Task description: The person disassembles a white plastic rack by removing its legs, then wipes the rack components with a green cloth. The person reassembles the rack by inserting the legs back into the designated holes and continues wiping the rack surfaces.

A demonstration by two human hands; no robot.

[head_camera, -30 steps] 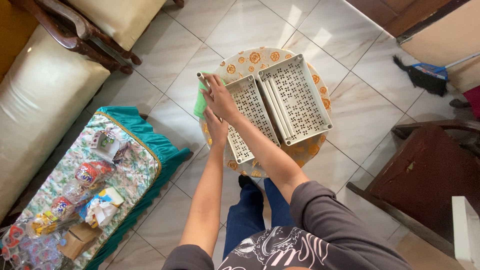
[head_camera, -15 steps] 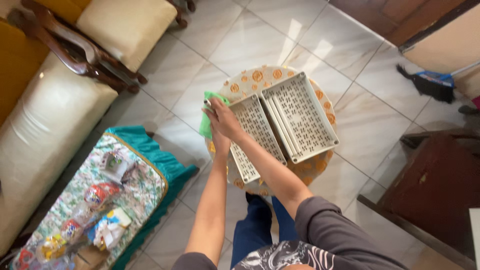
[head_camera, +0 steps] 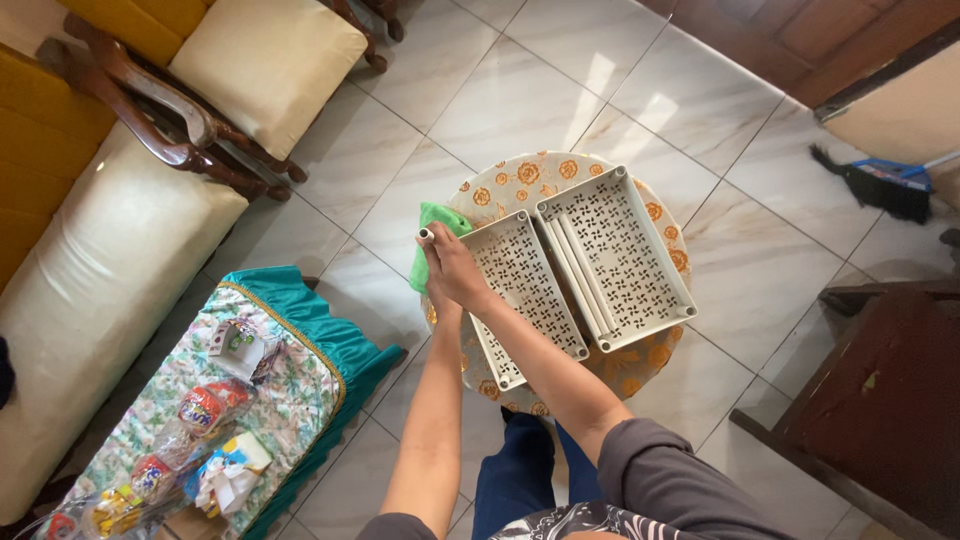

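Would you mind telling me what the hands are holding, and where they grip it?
Both hands, right over left, grip the near tray at its far-left corner, beside a green cloth. Whether they also hold the cloth cannot be told.

**Two trays side by side on the round table**

Two perforated trays lay on the round table (head_camera: 520,175), touching along their long sides: the left tray (head_camera: 525,290) nearer the person, the right tray (head_camera: 620,250) farther back. A cloth (head_camera: 432,225) lay at the left tray's far left corner, under both hands; the right hand (head_camera: 460,270) rested over the left hand (head_camera: 436,292). Left of the table stood a low covered table (head_camera: 290,370) bearing packets (head_camera: 200,410), with a cushioned bench (head_camera: 110,290) beyond it. A broom (head_camera: 880,185) lay far right.
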